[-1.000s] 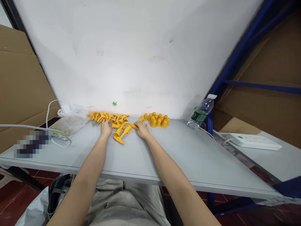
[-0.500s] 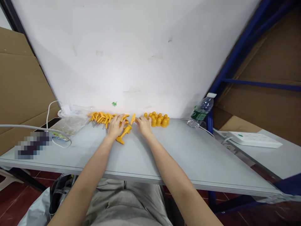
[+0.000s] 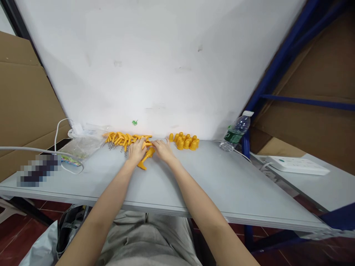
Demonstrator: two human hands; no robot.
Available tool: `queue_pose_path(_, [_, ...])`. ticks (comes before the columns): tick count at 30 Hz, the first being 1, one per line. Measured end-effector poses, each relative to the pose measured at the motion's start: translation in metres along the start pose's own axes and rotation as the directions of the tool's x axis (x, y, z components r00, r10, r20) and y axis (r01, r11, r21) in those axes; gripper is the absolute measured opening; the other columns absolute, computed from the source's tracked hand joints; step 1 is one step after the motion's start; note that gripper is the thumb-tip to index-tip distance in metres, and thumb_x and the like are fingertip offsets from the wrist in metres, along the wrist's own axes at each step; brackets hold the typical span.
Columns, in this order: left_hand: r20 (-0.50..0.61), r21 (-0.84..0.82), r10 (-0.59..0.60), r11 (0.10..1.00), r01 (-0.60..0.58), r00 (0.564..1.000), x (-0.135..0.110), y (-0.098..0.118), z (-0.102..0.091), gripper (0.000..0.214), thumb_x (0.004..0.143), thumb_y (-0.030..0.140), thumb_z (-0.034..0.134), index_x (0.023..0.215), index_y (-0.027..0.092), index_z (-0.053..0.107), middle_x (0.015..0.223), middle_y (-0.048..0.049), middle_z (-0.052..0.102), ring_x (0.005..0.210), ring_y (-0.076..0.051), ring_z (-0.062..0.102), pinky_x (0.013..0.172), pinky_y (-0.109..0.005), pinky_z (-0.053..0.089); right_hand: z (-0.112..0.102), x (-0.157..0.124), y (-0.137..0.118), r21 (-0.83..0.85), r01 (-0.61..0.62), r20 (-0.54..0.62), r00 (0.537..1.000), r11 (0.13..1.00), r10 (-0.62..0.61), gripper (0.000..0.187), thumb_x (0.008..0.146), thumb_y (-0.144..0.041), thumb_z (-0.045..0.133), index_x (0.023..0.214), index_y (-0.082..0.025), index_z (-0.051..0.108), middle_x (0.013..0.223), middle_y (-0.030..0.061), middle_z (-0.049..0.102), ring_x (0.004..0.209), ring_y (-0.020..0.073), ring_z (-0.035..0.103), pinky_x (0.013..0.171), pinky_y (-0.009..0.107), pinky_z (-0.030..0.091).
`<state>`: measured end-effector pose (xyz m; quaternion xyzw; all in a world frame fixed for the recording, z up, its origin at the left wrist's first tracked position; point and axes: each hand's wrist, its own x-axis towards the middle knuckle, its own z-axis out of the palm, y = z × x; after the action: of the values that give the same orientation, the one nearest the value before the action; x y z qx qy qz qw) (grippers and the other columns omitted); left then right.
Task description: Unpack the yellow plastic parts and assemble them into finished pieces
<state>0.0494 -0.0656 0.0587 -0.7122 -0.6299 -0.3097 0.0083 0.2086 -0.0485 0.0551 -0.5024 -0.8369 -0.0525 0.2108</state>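
Note:
My left hand lies on the near edge of a row of long yellow plastic parts with small metal chains, by the wall. Its fingers are bent over one of them. My right hand has come in beside it, fingertips pinched against a small yellow part between the two hands. A longer yellow part lies flat on the grey table just below both hands. A cluster of upright yellow caps stands to the right of my right hand, untouched.
A clear plastic bag with small items, a white cable and a dark phone lie at the left. A water bottle stands at the right by a blue rack post. A white power strip rests on the neighbouring table.
Both hands have drawn together at the middle of the yellow parts. The yellow part my right hand held upright half a second ago is now down between the hands.

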Motion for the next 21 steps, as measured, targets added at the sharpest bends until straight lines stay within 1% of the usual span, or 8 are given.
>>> queue_pose_path(3, [-0.014, -0.034, 0.005, 0.999, -0.005, 1.000, 0.000, 0.000, 0.000, 0.041, 0.086, 0.020, 0.055, 0.127, 0.025, 0.060, 0.122, -0.0074, 0.067, 0.109, -0.026, 0.064, 0.095, -0.034, 0.046, 0.001, 0.001, 0.002, 0.015, -0.009, 0.021, 1.000, 1.000, 0.008, 0.037, 0.097, -0.013, 0.037, 0.125, -0.020, 0.060, 0.120, 0.0126, 0.068, 0.114, 0.0270, 0.057, 0.113, 0.056, 0.018])
queue_pose_path(6, [-0.009, -0.070, -0.026, 0.997, 0.025, 1.000, 0.000, 0.001, 0.000, 0.040, 0.084, 0.023, 0.059, 0.124, 0.026, 0.061, 0.119, -0.0054, 0.069, 0.105, -0.025, 0.065, 0.091, -0.033, 0.048, 0.000, 0.001, 0.003, -0.002, -0.018, 0.001, 1.000, 1.000, 0.018, 0.032, 0.095, -0.012, 0.039, 0.115, -0.019, 0.063, 0.115, 0.0127, 0.069, 0.111, 0.0273, 0.058, 0.110, 0.054, 0.022])
queue_pose_path(11, [0.060, -0.144, -0.133, 0.980, 0.141, 0.989, 0.003, 0.002, 0.002, 0.032, 0.081, 0.026, 0.062, 0.113, 0.025, 0.064, 0.096, -0.0019, 0.074, 0.092, -0.023, 0.069, 0.082, -0.032, 0.050, -0.004, 0.000, 0.001, -0.067, -0.047, -0.082, 0.996, 0.997, 0.042, 0.024, 0.096, -0.015, 0.041, 0.105, -0.020, 0.062, 0.111, 0.0118, 0.067, 0.108, 0.0276, 0.055, 0.106, 0.050, 0.022])
queue_pose_path(14, [0.074, -0.157, -0.144, 0.976, 0.154, 0.987, 0.003, 0.003, 0.002, 0.030, 0.080, 0.027, 0.063, 0.110, 0.023, 0.065, 0.090, -0.0022, 0.073, 0.088, -0.023, 0.069, 0.080, -0.031, 0.050, -0.004, 0.001, 0.002, -0.090, -0.062, -0.119, 0.992, 0.994, 0.052, 0.024, 0.096, -0.015, 0.040, 0.105, -0.020, 0.062, 0.112, 0.0128, 0.066, 0.108, 0.0277, 0.054, 0.106, 0.049, 0.023])
queue_pose_path(16, [0.045, -0.134, -0.123, 0.983, 0.128, 0.991, 0.002, 0.003, 0.002, 0.032, 0.081, 0.026, 0.061, 0.112, 0.024, 0.064, 0.093, -0.0030, 0.073, 0.092, -0.023, 0.069, 0.081, -0.032, 0.050, -0.002, 0.001, 0.006, -0.064, -0.046, -0.110, 0.993, 0.997, 0.039, 0.024, 0.096, -0.016, 0.043, 0.109, -0.019, 0.062, 0.112, 0.0130, 0.067, 0.109, 0.0272, 0.055, 0.107, 0.047, 0.025])
queue_pose_path(18, [0.013, -0.099, -0.089, 0.991, 0.090, 0.996, 0.001, 0.003, 0.001, 0.035, 0.082, 0.026, 0.060, 0.117, 0.025, 0.063, 0.104, -0.0035, 0.073, 0.098, -0.024, 0.067, 0.085, -0.032, 0.049, 0.002, 0.001, 0.011, -0.008, -0.001, -0.080, 0.997, 1.000, 0.001, 0.028, 0.095, -0.015, 0.044, 0.117, -0.019, 0.060, 0.115, 0.0124, 0.068, 0.112, 0.0265, 0.056, 0.108, 0.047, 0.026])
queue_pose_path(21, [-0.010, -0.064, -0.027, 0.998, 0.026, 1.000, -0.001, 0.002, -0.001, 0.040, 0.084, 0.025, 0.057, 0.123, 0.027, 0.061, 0.119, -0.0029, 0.070, 0.107, -0.023, 0.065, 0.091, -0.031, 0.048, 0.008, 0.000, 0.018, 0.073, 0.055, -0.042, 0.998, 0.996, -0.052, 0.037, 0.096, -0.011, 0.041, 0.127, -0.021, 0.057, 0.125, 0.0111, 0.066, 0.117, 0.0251, 0.056, 0.110, 0.050, 0.027])
